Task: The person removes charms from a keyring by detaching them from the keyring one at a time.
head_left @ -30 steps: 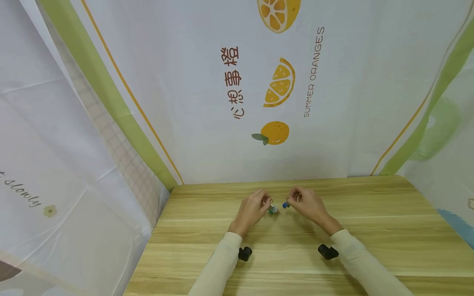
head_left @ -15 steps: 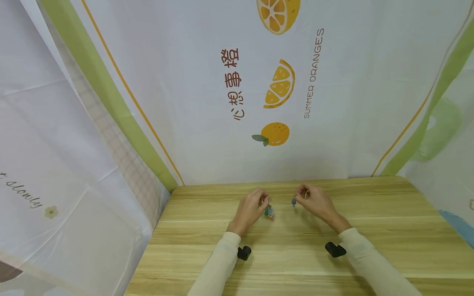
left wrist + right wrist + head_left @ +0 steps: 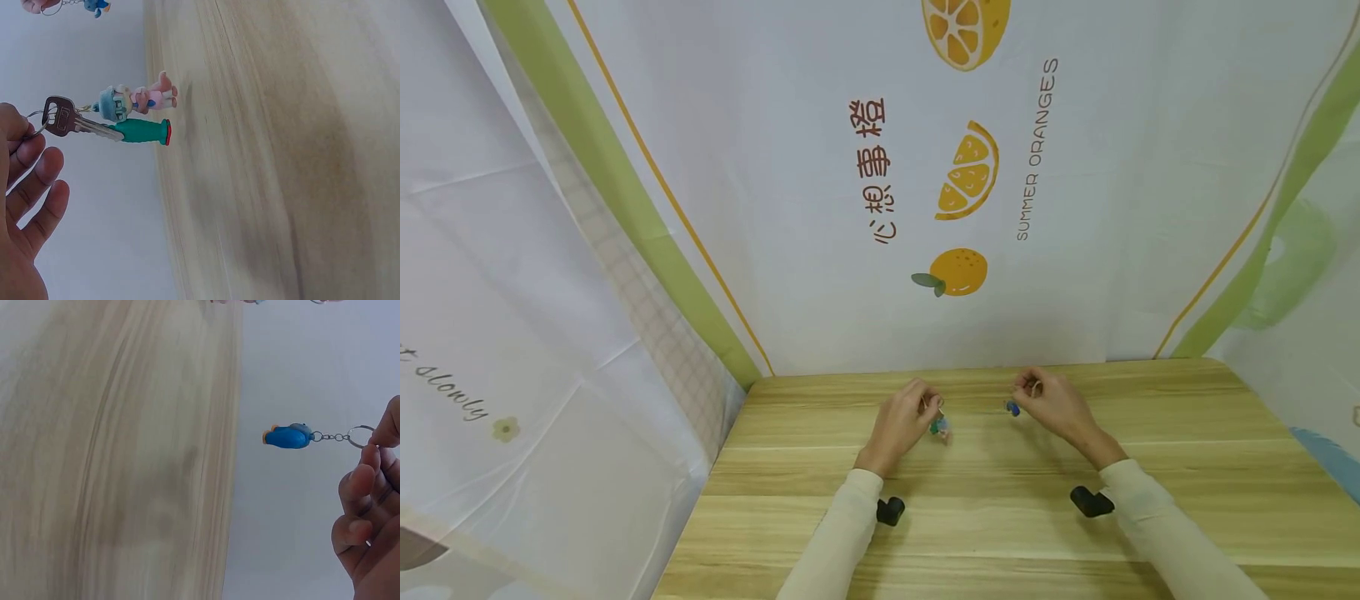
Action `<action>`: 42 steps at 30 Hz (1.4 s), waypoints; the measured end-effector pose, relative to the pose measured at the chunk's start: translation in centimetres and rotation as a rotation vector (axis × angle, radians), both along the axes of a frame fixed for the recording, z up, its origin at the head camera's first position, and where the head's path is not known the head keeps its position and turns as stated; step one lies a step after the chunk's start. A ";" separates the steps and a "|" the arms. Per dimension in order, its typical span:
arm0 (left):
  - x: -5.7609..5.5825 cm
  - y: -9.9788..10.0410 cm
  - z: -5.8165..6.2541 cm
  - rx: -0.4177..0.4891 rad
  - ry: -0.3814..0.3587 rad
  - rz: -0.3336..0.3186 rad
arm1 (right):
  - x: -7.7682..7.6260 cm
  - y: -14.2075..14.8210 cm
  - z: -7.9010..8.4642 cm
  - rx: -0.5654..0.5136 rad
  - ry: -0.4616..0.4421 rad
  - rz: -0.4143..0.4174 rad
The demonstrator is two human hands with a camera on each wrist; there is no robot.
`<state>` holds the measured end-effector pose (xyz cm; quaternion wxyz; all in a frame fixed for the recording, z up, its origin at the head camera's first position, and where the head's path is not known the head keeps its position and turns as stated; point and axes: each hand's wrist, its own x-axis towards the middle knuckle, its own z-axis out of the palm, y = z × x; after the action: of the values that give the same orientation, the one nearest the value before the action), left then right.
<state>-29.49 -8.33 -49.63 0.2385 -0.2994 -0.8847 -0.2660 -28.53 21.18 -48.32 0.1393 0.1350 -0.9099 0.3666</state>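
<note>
My left hand pinches a metal key ring between thumb and finger. From that ring hang a key with a dark head, a small figure charm in a pale blue hat and pink, and a green charm with a red end. My right hand pinches another ring; a short chain joins it to a blue penguin-like charm with orange feet. Both sets dangle above the table, apart from each other.
A wood-grain table lies under both hands. Behind it hangs a white cloth printed with oranges and lettering. Black wrist mounts sit below each forearm's cuff.
My right hand has moved right and slightly away with the blue charm, widening the gap between the hands. My left hand has drifted slightly left, its key ring's charms now hanging lower.
</note>
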 end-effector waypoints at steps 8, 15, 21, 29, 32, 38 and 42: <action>-0.2 -0.3 0.0 0.014 -0.020 -0.002 | -0.1 1.2 0.4 0.004 -0.002 -0.012; -0.2 -0.7 0.2 0.016 -0.018 0.008 | -0.2 2.2 0.7 0.002 0.044 -0.030; -0.3 -0.9 0.2 0.016 -0.016 0.007 | -0.3 3.2 0.6 0.015 0.064 -0.045; -0.4 -1.0 0.1 0.023 -0.009 0.012 | -0.2 4.6 0.8 0.015 0.067 -0.076; -0.3 -1.1 0.2 0.020 -0.023 0.016 | -0.2 5.1 0.8 0.017 0.068 -0.090; -0.3 -1.1 0.2 0.016 -0.017 0.013 | -0.2 6.3 0.3 0.032 0.061 -0.119; -0.4 -1.2 0.2 0.013 -0.017 0.009 | -0.2 6.9 0.2 0.041 0.045 -0.132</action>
<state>-29.84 -9.53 -49.40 0.2339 -0.2917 -0.8862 -0.2735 -28.70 28.09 -48.13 0.1807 0.0857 -0.9208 0.3347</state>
